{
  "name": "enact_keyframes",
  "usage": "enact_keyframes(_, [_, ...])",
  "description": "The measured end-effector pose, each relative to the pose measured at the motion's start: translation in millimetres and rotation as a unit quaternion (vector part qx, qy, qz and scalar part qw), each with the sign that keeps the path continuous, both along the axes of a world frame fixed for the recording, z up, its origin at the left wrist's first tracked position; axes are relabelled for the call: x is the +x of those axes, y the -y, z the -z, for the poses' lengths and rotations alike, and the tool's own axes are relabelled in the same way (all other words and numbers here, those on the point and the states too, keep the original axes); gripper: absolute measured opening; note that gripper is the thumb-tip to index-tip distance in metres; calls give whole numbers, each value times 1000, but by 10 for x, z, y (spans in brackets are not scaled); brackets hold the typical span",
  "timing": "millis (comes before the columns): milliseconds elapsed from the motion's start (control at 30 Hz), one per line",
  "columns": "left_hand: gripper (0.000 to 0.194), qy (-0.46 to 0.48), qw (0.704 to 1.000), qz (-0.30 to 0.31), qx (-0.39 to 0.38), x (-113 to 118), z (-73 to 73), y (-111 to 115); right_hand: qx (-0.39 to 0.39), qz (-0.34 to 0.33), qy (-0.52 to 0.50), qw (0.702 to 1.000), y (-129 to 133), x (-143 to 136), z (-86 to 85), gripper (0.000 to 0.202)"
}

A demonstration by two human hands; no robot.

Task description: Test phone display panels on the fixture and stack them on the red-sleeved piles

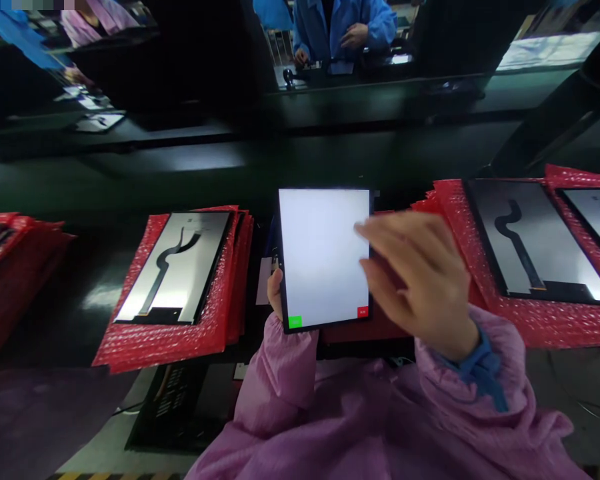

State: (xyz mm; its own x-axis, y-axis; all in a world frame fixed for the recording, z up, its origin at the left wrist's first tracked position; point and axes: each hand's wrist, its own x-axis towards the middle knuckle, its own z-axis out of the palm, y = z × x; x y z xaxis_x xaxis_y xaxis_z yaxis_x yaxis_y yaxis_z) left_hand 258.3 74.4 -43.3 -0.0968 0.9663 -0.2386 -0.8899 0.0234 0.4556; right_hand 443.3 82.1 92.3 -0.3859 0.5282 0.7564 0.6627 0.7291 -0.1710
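Note:
A lit tablet screen (325,257) shows plain white, with a green box at its lower left corner and a red one at its lower right. My left hand (276,293) holds it by the lower left edge; most of its fingers are hidden behind the screen. Over the right edge of the screen hovers my right hand (415,273), slightly blurred, its fingers stretched out and apart with nothing held. Whether a fingertip touches the glass I cannot tell. A blue band circles the right wrist.
Left of me, a display panel (180,267) with a dark ribbon cable lies on red bubble-wrap sleeves (170,347). More panels (535,240) rest on red sleeves at the right. Another red stack (20,287) stands far left. Across the bench, a person in blue (330,30) works.

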Motion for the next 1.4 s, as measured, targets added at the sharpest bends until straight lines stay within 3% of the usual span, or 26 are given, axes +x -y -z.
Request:
enact_keyframes(100, [43,-24,999,-35,6,4,-19,1,-90,121,22,988,-294,65,-162,33])
enact_keyframes(267, [39,-30,997,-65,-7,37,-76,5,-209,211,39,954,-810,148,-25,27])
enact_keyframes(367, [36,-27,998,-51,-24,43,-94,-1,-219,209,36,953,-906,173,26,26])
enact_keyframes(633, [36,-36,997,-54,-40,50,-106,-16,-277,208,41,937,-980,144,-44,13])
enact_keyframes(967, [30,-64,995,-66,-45,73,-139,-23,-276,197,28,940,-982,165,7,15])
enact_keyframes(1233, [33,-65,994,-79,-41,52,-104,-29,-294,176,39,939,-991,182,-29,16])
enact_keyframes(1300, [34,-62,995,-67,-39,49,-98,-30,-290,119,42,949,-953,189,-101,16])
enact_keyframes(1400, [34,-55,996,-72,-24,50,-64,-34,-326,-51,95,939,-821,208,-288,12])
